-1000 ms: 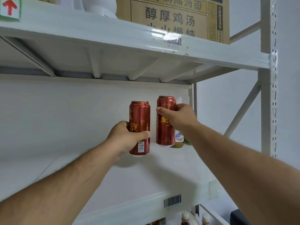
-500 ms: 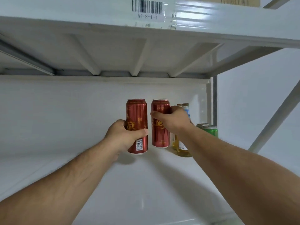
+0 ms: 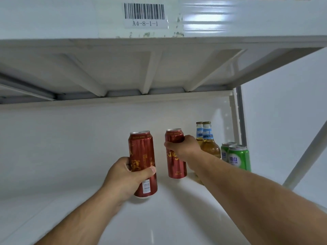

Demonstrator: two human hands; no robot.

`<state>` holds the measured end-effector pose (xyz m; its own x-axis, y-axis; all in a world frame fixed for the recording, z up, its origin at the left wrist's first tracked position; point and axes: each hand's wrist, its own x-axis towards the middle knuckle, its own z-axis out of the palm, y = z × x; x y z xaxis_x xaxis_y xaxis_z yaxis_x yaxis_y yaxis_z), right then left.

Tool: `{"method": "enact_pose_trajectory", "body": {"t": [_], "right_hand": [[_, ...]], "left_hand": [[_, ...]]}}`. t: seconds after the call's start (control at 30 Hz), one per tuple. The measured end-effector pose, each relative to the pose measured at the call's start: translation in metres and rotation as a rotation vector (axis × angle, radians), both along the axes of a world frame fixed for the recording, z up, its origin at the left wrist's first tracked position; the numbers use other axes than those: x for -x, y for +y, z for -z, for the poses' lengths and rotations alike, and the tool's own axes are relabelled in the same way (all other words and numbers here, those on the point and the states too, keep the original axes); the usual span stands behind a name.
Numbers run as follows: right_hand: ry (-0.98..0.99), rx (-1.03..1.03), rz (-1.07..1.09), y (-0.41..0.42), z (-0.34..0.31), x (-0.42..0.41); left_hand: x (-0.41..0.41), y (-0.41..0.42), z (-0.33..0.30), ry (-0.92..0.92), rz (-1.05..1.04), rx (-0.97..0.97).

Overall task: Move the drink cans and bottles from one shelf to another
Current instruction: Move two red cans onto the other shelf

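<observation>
**Two red cans going onto the shelf**

Two tall red cans are in my grip, one per hand. My left hand (image 3: 126, 175) wraps the lower half of the left red can (image 3: 142, 161), thumb across the front near the barcode; that can looks just clear of the white shelf (image 3: 177, 218), tilted slightly. My right hand (image 3: 184, 149) grips the right red can (image 3: 175, 156) around its upper part, and its base appears at or very near the shelf surface, just beside the amber bottles (image 3: 208, 144).

To do this well, I judge I should set the right can down flat first, leaving a gap so it does not knock the glass, then bring the left can upright and lower it alongside. Loosening the fingers only once each base sits square should keep them from tipping.

Both cans are smooth, glossy metal cylinders with gold lettering and silvery rims. The bottles are glass with narrow necks and blue labels. Two green cans (image 3: 238, 157) stand further right. Painted metal forms the shelf, smooth and faintly reflective, so a can could slide on it.
</observation>
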<state>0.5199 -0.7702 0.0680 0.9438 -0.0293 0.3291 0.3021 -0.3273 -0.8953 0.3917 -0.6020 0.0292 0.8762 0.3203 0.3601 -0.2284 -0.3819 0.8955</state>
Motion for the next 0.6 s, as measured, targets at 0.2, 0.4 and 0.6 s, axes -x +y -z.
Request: {"method": "enact_pose_trajectory", "body": {"t": [0.2, 0.4, 0.6], "right_hand": [[0.053, 0.004, 0.043, 0.004, 0.014, -0.019], [0.044, 0.035, 0.026, 0.0, 0.021, -0.024], [0.008, 0.08, 0.009, -0.003, 0.022, -0.02]], "left_hand": [[0.0, 0.001, 0.005, 0.006, 0.02, 0.022], [-0.001, -0.001, 0.008, 0.018, 0.03, 0.027], [0.001, -0.004, 0.011, 0.026, 0.027, 0.035]]}}
